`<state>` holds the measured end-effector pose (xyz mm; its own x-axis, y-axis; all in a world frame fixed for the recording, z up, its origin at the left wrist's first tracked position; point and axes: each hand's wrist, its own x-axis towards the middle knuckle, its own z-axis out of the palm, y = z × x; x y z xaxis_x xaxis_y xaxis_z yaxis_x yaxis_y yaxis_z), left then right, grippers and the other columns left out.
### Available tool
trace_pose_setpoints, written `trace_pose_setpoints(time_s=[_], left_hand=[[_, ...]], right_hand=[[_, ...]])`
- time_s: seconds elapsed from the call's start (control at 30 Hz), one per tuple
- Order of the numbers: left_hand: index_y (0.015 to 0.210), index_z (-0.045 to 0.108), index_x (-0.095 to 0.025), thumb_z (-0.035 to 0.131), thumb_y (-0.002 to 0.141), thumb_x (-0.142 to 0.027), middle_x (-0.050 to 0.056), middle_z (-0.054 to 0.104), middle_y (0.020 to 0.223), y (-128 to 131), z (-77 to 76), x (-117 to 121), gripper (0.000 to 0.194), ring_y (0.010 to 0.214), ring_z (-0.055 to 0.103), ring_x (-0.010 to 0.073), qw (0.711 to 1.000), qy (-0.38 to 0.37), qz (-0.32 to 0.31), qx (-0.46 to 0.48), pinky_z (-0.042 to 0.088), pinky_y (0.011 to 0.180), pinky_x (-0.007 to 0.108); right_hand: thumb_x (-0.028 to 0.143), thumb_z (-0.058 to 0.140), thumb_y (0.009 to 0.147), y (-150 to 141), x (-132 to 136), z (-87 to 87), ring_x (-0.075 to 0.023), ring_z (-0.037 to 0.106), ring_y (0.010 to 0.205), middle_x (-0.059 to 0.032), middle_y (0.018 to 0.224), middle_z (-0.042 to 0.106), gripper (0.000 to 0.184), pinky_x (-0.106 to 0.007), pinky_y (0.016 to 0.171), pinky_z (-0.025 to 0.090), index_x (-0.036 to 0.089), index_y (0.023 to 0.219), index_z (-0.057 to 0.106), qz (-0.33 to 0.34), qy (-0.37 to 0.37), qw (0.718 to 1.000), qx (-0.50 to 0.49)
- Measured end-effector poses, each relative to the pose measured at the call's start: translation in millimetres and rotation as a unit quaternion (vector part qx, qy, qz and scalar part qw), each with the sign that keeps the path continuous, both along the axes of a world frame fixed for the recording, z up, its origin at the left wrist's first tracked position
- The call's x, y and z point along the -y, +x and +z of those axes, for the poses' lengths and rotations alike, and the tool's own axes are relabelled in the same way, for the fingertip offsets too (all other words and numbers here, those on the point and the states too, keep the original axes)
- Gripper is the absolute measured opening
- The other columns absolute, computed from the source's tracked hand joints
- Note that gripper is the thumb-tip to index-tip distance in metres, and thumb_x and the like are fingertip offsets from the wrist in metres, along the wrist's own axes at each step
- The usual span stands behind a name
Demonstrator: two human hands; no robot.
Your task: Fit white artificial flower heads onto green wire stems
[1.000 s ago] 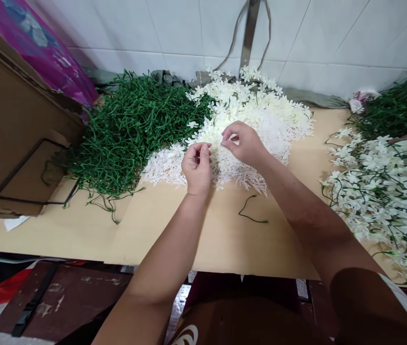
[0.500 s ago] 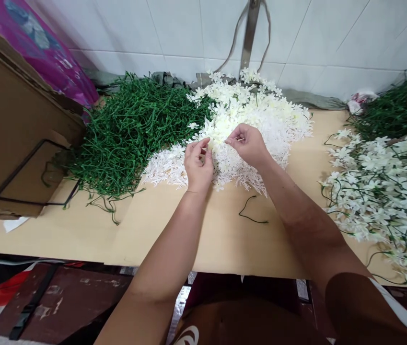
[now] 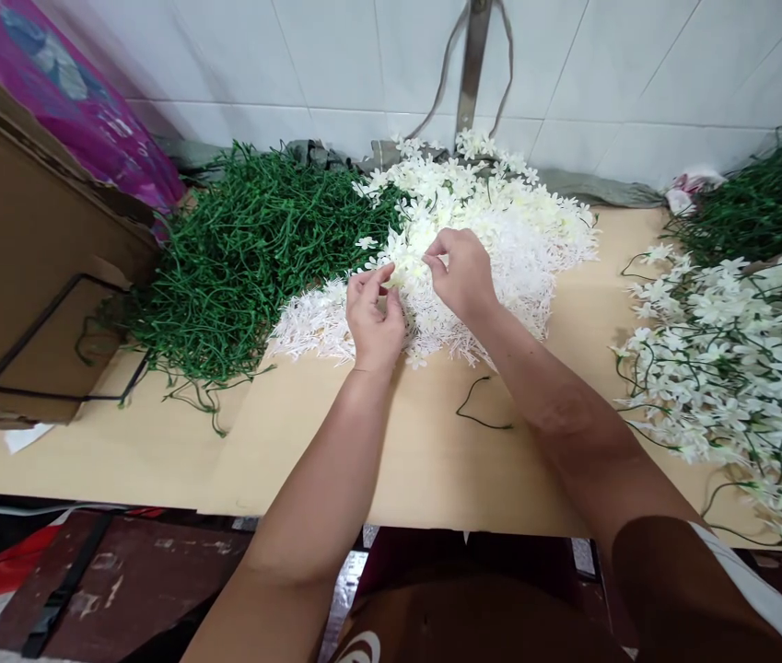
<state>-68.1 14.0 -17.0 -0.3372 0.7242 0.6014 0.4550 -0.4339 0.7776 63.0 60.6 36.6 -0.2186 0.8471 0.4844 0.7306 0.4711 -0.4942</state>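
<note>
Over the middle of a heap of white artificial flower heads [image 3: 432, 198] I hold both hands close together. My left hand [image 3: 375, 318] has its thumb and index finger apart, the other fingers loosely curled; nothing shows clearly between them. Just to the right, my right hand [image 3: 460, 272] pinches thumb and index fingertips together, and anything in that pinch is too small to make out. Thin white spiky flower pieces [image 3: 314, 324] spread along the heap's front edge. Behind and left of my hands lies a large pile of green plastic stems [image 3: 259, 239].
One loose green stem [image 3: 480, 410] lies on the cardboard-covered table [image 3: 294, 442]. White flowers on green stems [image 3: 742, 359] are piled at the right, with more green stems [image 3: 770, 207] behind. A cardboard box [image 3: 24, 249] stands left. A tiled wall [image 3: 604, 74] closes the back.
My left thumb and index finger have parted from their earlier near-pinch. The right hand has shifted slightly left and still pinches. The piles look unchanged.
</note>
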Motion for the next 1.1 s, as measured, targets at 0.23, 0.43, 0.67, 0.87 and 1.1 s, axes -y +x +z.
trace_pose_setpoints(time_s=[0.23,0.43,0.67,0.87,1.1], left_hand=[[0.109,0.068,-0.023,0.061,0.084,-0.032,0.006,0.056,0.103,0.0,-2.2,-2.7,0.027,0.089,0.058,0.0153,1.0,-0.015,-0.002,0.016,0.052,0.083,0.031],[0.11,0.068,-0.022,0.06,0.085,-0.037,0.006,0.055,0.102,-2.0,-3.1,-2.5,0.03,0.092,0.058,0.0158,1.0,-0.006,0.006,0.0,0.052,0.083,0.031],[0.109,0.068,-0.024,0.063,0.082,-0.048,0.006,0.059,0.102,5.8,1.4,1.8,0.037,0.084,0.058,0.0136,0.996,-0.005,-0.072,0.053,0.051,0.08,0.03],[0.092,0.069,-0.021,0.07,0.071,-0.058,0.0,0.063,0.076,20.4,5.2,7.9,0.043,0.066,0.056,0.0097,0.962,-0.057,-0.206,0.173,0.049,0.065,0.025],[0.084,0.068,-0.021,0.076,0.068,-0.051,-0.001,0.063,0.07,22.1,10.7,11.7,0.036,0.062,0.058,0.0089,0.945,-0.1,-0.221,0.219,0.049,0.062,0.024]], right_hand=[[0.013,0.057,0.081,0.7,4.3,1.4,-0.0244,0.05,0.101,-0.008,0.094,0.062,0.01,-0.041,0.093,0.04,0.02,0.075,0.052,0.035,0.01,0.999,-0.034],[0.006,0.054,0.081,-15.8,-2.8,5.3,-0.0267,0.05,0.105,-0.0087,0.092,0.06,0.013,-0.044,0.092,0.039,0.018,0.076,0.053,-0.016,-0.014,1.0,0.01],[0.016,0.058,0.078,17.4,27.6,3.6,-0.0174,0.055,0.08,-0.0019,0.077,0.061,0.013,-0.035,0.075,0.046,0.02,0.07,0.049,0.045,-0.026,0.983,-0.174],[0.019,0.059,0.076,25.6,46.1,-0.1,-0.016,0.056,0.077,-0.0008,0.074,0.062,0.009,-0.034,0.074,0.046,0.02,0.07,0.053,0.063,-0.041,0.977,-0.198],[0.017,0.061,0.077,30.1,46.1,-8.8,-0.0177,0.054,0.08,-0.0018,0.075,0.063,0.012,-0.036,0.078,0.043,0.02,0.07,0.053,0.076,-0.009,0.988,-0.137]])
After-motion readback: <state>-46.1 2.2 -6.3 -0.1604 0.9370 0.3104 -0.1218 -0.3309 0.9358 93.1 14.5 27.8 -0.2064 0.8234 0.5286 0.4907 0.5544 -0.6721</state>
